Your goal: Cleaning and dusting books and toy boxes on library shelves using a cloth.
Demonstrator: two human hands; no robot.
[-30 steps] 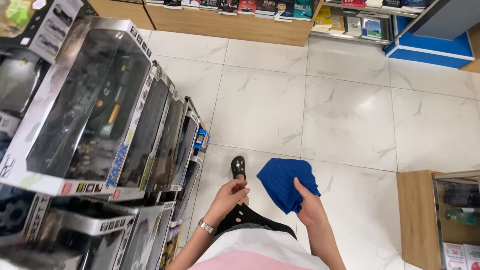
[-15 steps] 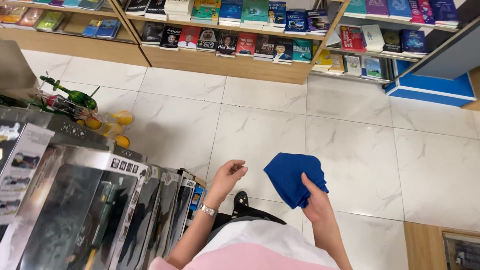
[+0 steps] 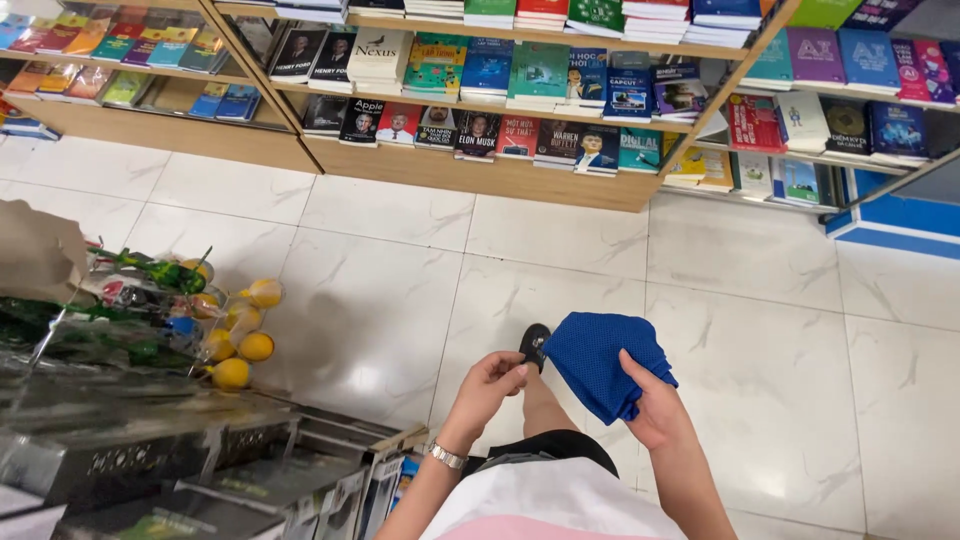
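My right hand point(image 3: 657, 408) grips a bunched blue cloth point(image 3: 600, 358) in front of me, above the white tiled floor. My left hand point(image 3: 488, 387) hovers just left of the cloth with fingers curled and nothing in them; a silver watch point(image 3: 446, 456) is on that wrist. Between the hands, my leg and a black sandal point(image 3: 535, 343) step forward on the tiles.
Boxed toys in clear-fronted packages point(image 3: 200, 470) fill a display at lower left, with green toy aircraft and yellow balls point(image 3: 235, 350) behind them. Wooden bookshelves point(image 3: 480, 170) lined with books run along the far side, with a blue fixture point(image 3: 895, 225) at right. White marble-look floor tiles point(image 3: 760, 330) lie between.
The view has tilted up, showing more bookshelves and less of the toy boxes. My left hand closed its fingers and came nearer the cloth. My foot stepped forward.
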